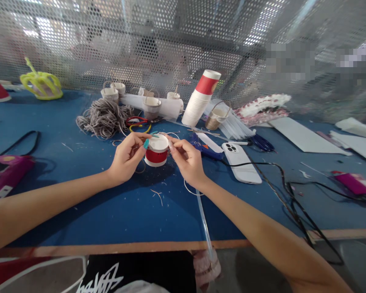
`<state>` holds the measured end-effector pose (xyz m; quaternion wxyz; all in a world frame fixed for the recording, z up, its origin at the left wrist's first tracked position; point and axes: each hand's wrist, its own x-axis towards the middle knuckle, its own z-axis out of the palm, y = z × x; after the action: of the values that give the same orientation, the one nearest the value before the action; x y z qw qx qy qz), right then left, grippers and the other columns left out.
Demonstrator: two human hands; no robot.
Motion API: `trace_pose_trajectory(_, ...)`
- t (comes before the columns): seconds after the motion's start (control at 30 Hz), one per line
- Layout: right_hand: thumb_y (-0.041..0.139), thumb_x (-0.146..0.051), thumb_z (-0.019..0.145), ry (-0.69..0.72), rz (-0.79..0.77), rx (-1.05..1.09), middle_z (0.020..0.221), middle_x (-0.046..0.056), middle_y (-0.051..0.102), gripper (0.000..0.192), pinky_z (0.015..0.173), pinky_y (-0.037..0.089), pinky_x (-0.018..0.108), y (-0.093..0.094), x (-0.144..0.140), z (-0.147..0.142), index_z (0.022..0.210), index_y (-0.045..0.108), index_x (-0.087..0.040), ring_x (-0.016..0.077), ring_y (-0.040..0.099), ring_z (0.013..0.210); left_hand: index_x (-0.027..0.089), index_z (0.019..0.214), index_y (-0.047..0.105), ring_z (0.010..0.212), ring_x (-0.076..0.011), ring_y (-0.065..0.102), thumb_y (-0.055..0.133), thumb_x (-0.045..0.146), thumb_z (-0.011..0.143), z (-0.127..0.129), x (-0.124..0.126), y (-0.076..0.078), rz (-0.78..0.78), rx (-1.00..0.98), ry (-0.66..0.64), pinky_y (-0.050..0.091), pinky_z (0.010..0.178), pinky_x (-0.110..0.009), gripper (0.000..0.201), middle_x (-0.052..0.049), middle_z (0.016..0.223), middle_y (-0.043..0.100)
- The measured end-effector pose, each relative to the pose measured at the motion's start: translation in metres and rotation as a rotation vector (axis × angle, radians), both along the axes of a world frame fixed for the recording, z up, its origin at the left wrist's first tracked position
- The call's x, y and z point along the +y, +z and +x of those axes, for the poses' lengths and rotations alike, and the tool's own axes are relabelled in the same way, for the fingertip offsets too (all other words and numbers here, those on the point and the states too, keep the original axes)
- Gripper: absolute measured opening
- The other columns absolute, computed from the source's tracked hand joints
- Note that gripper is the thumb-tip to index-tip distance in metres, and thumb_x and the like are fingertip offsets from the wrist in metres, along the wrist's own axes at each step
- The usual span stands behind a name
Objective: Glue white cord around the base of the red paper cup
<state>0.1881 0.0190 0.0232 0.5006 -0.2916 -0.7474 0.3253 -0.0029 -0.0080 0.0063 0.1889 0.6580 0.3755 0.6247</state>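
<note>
— What's on your desk (pixel 116 211), starting from the left?

— A pink tool (pixel 6 173) with a black cord lies at the far left edge, and a yellow-green plastic piece (pixel 42 84) sits up by the mesh screen. Further in is a heap of grey cord (pixel 103 116), with small cord-wrapped cups (pixel 151 106) behind it.

— And your hands?

— My left hand (pixel 127 158) pinches the left side of a cut-down red and white paper cup (pixel 156 150), thumb and fingers closed on its rim. My right hand (pixel 187 160) grips the right side. So both are clamped on it, close together, and the cup sits just above the desk near the middle.

— What's to the right?

— A leaning stack of paper cups (pixel 200 99), a blue glue gun (pixel 205 148), a white phone (pixel 242 162) lying face down, then black cables (pixel 288 191).
</note>
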Motion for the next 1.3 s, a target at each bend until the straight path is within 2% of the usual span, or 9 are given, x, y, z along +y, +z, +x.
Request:
trace_pose_trajectory(0.2, 0.056, -0.031, 0.095, -0.013, 0.005, -0.005, 0.119, 0.007, 0.074, 0.020, 0.081, 0.057, 0.038, 0.0002, -0.0008, -0.0007, 0.076, 0.053, -0.025, 0.0248, 0.064, 0.123, 0.020, 0.072, 0.045, 0.081, -0.0151, 0.061, 0.052, 0.031, 0.094, 0.0004, 0.0007, -0.0005, -0.006, 0.004, 0.003, 0.045, 0.064, -0.029, 0.026, -0.009, 0.103, 0.070)
trace_pose_trajectory(0.43, 0.055, -0.029, 0.095, -0.046, 0.030, -0.019, 0.115, 0.006, 0.075, 0.018, 0.077, 0.058, 0.034, -0.0011, -0.0011, -0.0003, 0.078, 0.055, -0.026, 0.0243, 0.065, 0.122, 0.020, 0.072, 0.045, 0.063, -0.0104, 0.049, 0.053, 0.034, 0.094, 0.0009, -0.0001, 0.0001, -0.028, -0.030, -0.001, 0.039, 0.054, -0.026, 0.027, -0.009, 0.101, 0.069)
trace_pose_trajectory(0.6, 0.056, -0.028, 0.095, -0.043, 0.026, -0.002, 0.119, 0.005, 0.075, 0.017, 0.086, 0.057, 0.036, -0.0020, -0.0012, -0.0006, 0.079, 0.056, -0.026, 0.0231, 0.064, 0.123, 0.020, 0.074, 0.046, 0.060, -0.0094, 0.045, 0.053, 0.033, 0.095, -0.0001, 0.0002, -0.0017, -0.037, -0.033, -0.012, 0.036, 0.053, -0.026, 0.026, -0.008, 0.099, 0.067)
trace_pose_trajectory(0.87, 0.056, -0.026, 0.095, -0.018, 0.030, 0.027, 0.118, 0.007, 0.074, 0.017, 0.088, 0.057, 0.039, -0.0037, 0.0003, -0.0016, 0.078, 0.056, -0.025, 0.0256, 0.065, 0.122, 0.020, 0.074, 0.046, 0.069, -0.0120, 0.053, 0.054, 0.030, 0.094, 0.0003, 0.0018, -0.0024, -0.036, -0.040, -0.004, 0.039, 0.057, -0.027, 0.024, -0.008, 0.102, 0.067)
trace_pose_trajectory(1.07, 0.056, -0.025, 0.095, -0.011, 0.075, 0.040, 0.116, 0.008, 0.074, 0.015, 0.094, 0.056, 0.039, -0.0052, 0.0032, -0.0029, 0.079, 0.057, -0.024, 0.0219, 0.068, 0.116, 0.020, 0.073, 0.047, 0.074, -0.0122, 0.055, 0.055, 0.026, 0.092, 0.0002, 0.0027, -0.0020, -0.046, -0.038, 0.001, 0.041, 0.060, -0.026, 0.021, -0.009, 0.102, 0.067)
trace_pose_trajectory(1.17, 0.056, -0.027, 0.094, -0.023, 0.076, 0.033, 0.115, 0.008, 0.074, 0.015, 0.092, 0.057, 0.039, -0.0063, 0.0040, -0.0031, 0.079, 0.057, -0.024, 0.0210, 0.068, 0.113, 0.019, 0.072, 0.047, 0.075, -0.0121, 0.057, 0.055, 0.023, 0.091, 0.0006, 0.0025, -0.0015, -0.031, -0.045, -0.006, 0.042, 0.060, -0.025, 0.021, -0.009, 0.102, 0.067)
trace_pose_trajectory(1.3, 0.055, -0.027, 0.094, -0.041, 0.082, 0.017, 0.114, 0.009, 0.072, 0.016, 0.085, 0.059, 0.037, -0.0067, 0.0035, -0.0029, 0.079, 0.057, -0.024, 0.0208, 0.068, 0.109, 0.019, 0.072, 0.048, 0.067, -0.0093, 0.053, 0.054, 0.016, 0.089, 0.0004, 0.0022, -0.0012, -0.033, -0.031, -0.005, 0.040, 0.058, -0.024, 0.018, -0.008, 0.102, 0.067)
